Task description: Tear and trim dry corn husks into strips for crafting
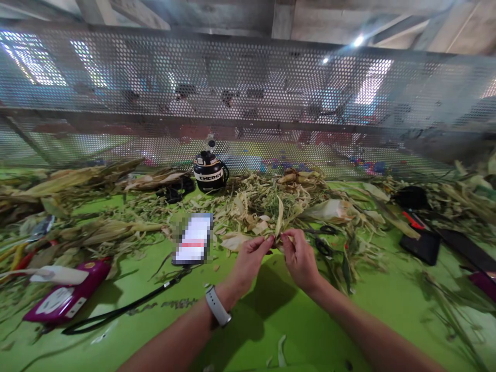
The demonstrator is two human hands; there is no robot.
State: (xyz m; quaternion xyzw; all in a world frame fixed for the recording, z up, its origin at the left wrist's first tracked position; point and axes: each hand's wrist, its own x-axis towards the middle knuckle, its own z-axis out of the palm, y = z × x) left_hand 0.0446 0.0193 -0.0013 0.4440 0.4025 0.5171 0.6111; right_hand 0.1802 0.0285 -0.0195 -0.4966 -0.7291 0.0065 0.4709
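Note:
My left hand and my right hand meet in front of me over the green table, fingertips pinched close together. From between them a narrow, pale yellow-green corn husk strip stands up, its lower end hidden by the fingers. A small dark bit shows at the fingertips, too small to name. Just beyond the hands lies a heap of shredded dry husk. Scissors with black handles rest right of my right hand. A phone with a lit, blurred screen lies to the left.
A black jar-shaped container marked ENERGY stands at the back, before a perforated metal screen. Dried corn leaves cover much of the left. A purple power bank with a white plug lies front left; a black device lies right.

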